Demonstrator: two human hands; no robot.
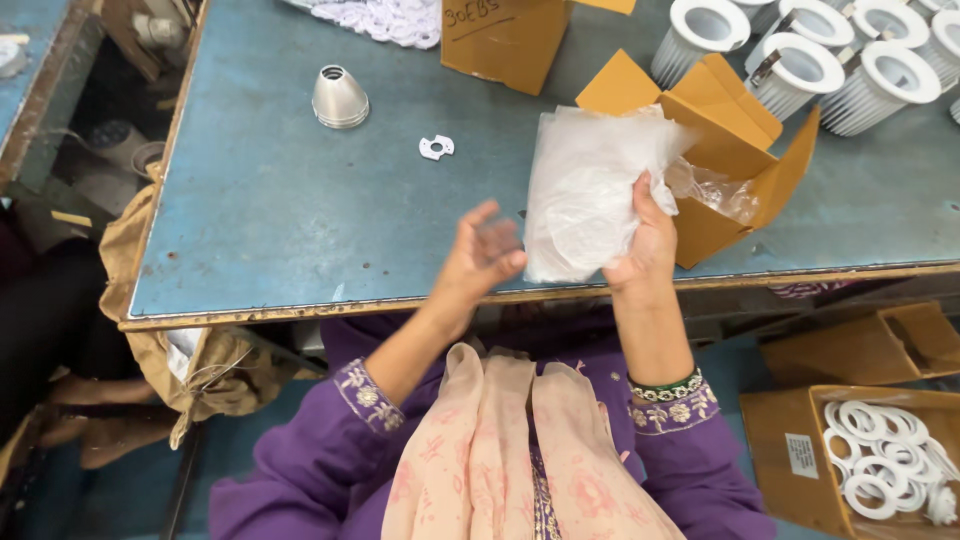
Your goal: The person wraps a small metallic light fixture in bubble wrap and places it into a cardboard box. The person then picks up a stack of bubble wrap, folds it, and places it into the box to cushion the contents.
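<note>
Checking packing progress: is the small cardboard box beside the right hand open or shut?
Open: the small cardboard box has its flaps spread apart, with clear plastic spilling from its mouth.

Left hand (487, 255) smeared by motion blur, its fingers indistinct, white finned housings (800, 60) cropped by the top and right edges, brown carton (505, 40) cut off at the top, open box's (735, 120) inside hidden behind the translucent bag (585, 190), box of white rings (880, 465) cropped at the right.

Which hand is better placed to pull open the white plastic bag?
Left, probably. The right hand already grips the white plastic bag at its edge, while the left hand is open and free beside the bag's lower edge.
</note>
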